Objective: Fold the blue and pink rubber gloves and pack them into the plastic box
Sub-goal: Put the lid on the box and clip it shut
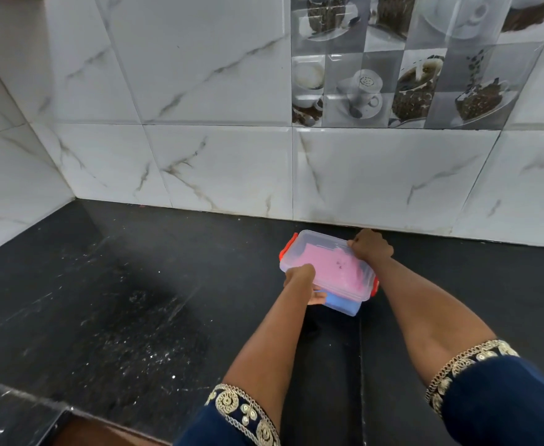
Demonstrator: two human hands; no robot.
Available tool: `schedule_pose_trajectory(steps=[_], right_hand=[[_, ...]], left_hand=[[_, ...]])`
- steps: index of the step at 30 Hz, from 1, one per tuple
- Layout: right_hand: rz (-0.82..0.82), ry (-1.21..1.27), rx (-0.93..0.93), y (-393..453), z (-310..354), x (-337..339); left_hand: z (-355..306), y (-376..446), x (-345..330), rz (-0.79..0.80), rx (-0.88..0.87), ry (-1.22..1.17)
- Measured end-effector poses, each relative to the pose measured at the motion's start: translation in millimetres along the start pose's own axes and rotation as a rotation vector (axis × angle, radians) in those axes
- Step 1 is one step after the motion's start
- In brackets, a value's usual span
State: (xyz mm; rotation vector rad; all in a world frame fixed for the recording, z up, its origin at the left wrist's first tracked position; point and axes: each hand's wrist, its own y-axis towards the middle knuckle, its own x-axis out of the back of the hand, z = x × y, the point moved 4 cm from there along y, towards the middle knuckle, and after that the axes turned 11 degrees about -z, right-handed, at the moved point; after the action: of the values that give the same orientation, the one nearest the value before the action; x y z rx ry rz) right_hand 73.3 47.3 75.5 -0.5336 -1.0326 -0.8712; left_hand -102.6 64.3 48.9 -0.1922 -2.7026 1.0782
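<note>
We see a clear plastic box (pixel 328 268) with red clips (pixel 289 247) on its short ends, standing on a black stone counter (pixel 119 300) near a marble-patterned tiled wall (pixel 200 156). Through its frosted lid (pixel 322 249) a pink glove (pixel 328 268) lies on top; a blue glove (pixel 344 305) shows beneath it at the near side. The left hand (pixel 301 280) grips the near corner, the right hand (pixel 372 247) grips the far corner of the lid. Dark blue embroidered sleeves (pixel 489 397) cover both upper arms.
</note>
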Motion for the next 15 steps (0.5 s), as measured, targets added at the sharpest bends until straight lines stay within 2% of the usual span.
schedule_pose_trajectory(steps=[3,6,9,15], right_hand=[[-0.025,0.052,-0.017,-12,16,-2],[-0.018,0.18,-0.059,-22,43,-9],[0.024,0.295,-0.087,-31,78,-20],[0.154,0.457,-0.208,-40,128,-64]], left_hand=[[-14,11,26,-0.075,-0.036,-0.005],[-40,24,58,-0.101,-0.185,0.003],[-67,47,92,-0.186,-0.252,0.033],[-124,93,145,-0.168,-0.432,0.103]])
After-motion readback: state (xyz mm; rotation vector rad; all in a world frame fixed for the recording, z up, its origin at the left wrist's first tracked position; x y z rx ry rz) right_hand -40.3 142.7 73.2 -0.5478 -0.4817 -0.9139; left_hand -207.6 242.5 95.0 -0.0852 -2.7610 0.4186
